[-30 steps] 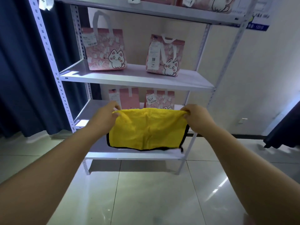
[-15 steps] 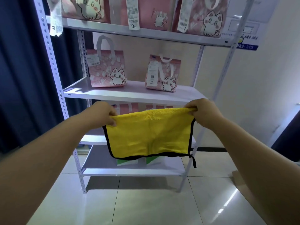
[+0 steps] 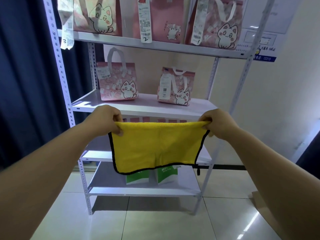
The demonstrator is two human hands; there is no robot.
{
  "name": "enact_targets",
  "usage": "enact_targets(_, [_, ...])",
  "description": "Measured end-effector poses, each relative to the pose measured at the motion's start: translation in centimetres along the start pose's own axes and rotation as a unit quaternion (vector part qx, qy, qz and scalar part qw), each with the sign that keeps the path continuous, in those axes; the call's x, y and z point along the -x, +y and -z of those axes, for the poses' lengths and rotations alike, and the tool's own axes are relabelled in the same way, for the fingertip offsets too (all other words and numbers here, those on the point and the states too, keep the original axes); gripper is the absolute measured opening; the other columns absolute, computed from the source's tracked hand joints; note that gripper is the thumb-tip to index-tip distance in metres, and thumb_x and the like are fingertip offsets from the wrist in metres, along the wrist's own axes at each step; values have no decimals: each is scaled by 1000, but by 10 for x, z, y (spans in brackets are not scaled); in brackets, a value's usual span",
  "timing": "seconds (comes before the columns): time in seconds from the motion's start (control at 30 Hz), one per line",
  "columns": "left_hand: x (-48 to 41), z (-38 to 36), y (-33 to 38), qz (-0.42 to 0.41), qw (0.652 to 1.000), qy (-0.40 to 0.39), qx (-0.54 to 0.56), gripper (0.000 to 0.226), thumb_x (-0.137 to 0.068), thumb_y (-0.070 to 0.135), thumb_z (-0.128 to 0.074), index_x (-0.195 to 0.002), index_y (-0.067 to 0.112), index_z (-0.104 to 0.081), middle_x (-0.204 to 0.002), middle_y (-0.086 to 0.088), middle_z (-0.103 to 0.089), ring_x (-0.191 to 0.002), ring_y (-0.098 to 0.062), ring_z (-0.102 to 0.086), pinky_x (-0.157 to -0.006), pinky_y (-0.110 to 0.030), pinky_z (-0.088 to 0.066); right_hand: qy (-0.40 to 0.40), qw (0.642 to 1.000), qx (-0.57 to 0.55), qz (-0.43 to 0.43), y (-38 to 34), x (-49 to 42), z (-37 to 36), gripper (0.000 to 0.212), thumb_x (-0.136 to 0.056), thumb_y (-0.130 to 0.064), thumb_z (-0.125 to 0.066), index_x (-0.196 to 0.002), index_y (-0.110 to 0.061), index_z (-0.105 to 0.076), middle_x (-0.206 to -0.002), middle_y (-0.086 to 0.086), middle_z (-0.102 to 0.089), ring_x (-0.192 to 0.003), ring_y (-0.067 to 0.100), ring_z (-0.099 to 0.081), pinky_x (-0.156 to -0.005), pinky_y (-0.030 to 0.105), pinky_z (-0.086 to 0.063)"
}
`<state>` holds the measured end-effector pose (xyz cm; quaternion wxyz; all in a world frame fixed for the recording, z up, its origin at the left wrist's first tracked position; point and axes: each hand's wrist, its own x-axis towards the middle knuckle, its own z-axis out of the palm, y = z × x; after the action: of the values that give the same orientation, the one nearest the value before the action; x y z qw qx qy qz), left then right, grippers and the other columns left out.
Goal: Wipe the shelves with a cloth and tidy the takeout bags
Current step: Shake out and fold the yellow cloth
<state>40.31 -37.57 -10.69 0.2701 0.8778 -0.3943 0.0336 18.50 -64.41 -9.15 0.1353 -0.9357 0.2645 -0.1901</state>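
Note:
A yellow cloth [image 3: 155,146] with a black hem hangs spread in front of the white metal shelf unit [image 3: 143,108]. My left hand [image 3: 105,118] pinches its top left corner and my right hand [image 3: 218,123] pinches its top right corner. Two pink cat-print takeout bags stand on the middle shelf, one on the left [image 3: 117,82] and one on the right [image 3: 176,87]. Three more pink bags [image 3: 214,23] with long receipts line the upper shelf. More pink bags on the shelf below are mostly hidden by the cloth. Two green-and-white bags [image 3: 166,175] stand on the bottom shelf.
A dark blue curtain [image 3: 26,75] hangs left of the shelf unit. A cream wall with a blue sign [image 3: 265,58] lies to the right. The floor is glossy white tile [image 3: 155,222].
The view has tilted upward, bringing the upper shelf and its bags into sight. Both hands have risen with the cloth, still stretched between them.

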Motion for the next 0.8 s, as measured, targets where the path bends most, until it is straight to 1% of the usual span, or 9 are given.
enact_targets(0.13, [0, 4, -6, -2, 999, -1, 37, 32, -46, 17, -90, -62, 20, -63, -56, 6, -55, -55, -11, -48, -48, -24, -34, 1, 999, -36, 10, 3, -2, 1, 30, -80, 10, -56, -85, -16, -69, -79, 1, -66, -58, 24, -67, -54, 25, -56])
enact_targets(0.23, [-1, 3, -15, 17, 997, -13, 68, 27, -55, 26, -88, -68, 21, -66, -66, 1, -62, -61, -14, -53, -53, -25, -39, -23, 998, -57, 11, 10, -4, 1, 16, -81, 1, -63, -84, -14, -68, -76, 3, -68, -58, 21, -68, -56, 22, -54])
enact_targets(0.3, [-1, 2, -21, 35, 993, -19, 107, 23, -62, 27, -85, -74, 19, -66, -70, 2, -67, -63, -11, -60, -52, -20, -43, -57, 993, -105, -4, 16, -4, 1, 9, -82, -4, -67, -86, -12, -67, -75, 8, -70, -57, 18, -68, -57, 21, -54])
enact_targets(0.4, [1, 1, -32, 69, 980, -18, 185, 21, -67, 22, -82, -79, 13, -67, -70, 0, -71, -61, -12, -68, -49, -17, -50, -94, 973, -209, -37, 21, -2, -3, 8, -80, -7, -70, -86, -11, -68, -72, 10, -70, -57, 16, -67, -55, 20, -53])
enact_targets(0.5, [2, 2, -40, 100, 969, 11, 227, 22, -66, 26, -82, -78, 13, -68, -69, -3, -71, -57, -15, -69, -46, -19, -52, -86, 955, -275, -74, 24, -3, -9, 8, -80, -9, -71, -88, -8, -69, -66, 8, -68, -52, 14, -64, -53, 21, -53])
enact_targets(0.6, [3, -1, -41, 129, 961, 31, 244, 28, -62, 32, -82, -77, 12, -68, -69, -5, -70, -54, -15, -68, -45, -19, -51, -69, 937, -319, -127, 20, -5, -16, 9, -77, -13, -74, -79, -5, -70, -62, 8, -66, -49, 14, -61, -51, 22, -53])
enact_targets(0.7, [6, -9, -39, 155, 957, 30, 245, 30, -62, 33, -82, -76, 10, -68, -61, -3, -70, -51, -15, -68, -42, -17, -49, -41, 924, -328, -190, 11, -9, -27, 19, -74, -13, -77, -75, 0, -64, -66, 11, -64, -54, 18, -60, -55, 28, -54])
enact_targets(0.77, [9, -16, -34, 161, 956, 24, 244, 28, -66, 32, -80, -74, 8, -69, -59, -2, -69, -51, -16, -68, -42, -17, -48, -23, 912, -337, -232, 2, -11, -34, 21, -74, -12, -77, -74, -2, -59, -70, 14, -60, -60, 23, -57, -61, 33, -53])
enact_targets(0.8, [10, -20, -31, 160, 956, 20, 244, 26, -68, 32, -79, -73, 8, -69, -59, -4, -70, -53, -18, -68, -44, -20, -50, -18, 911, -335, -241, -4, -11, -37, 21, -74, -11, -77, -74, -3, -58, -71, 15, -58, -60, 23, -55, -60, 33, -53])
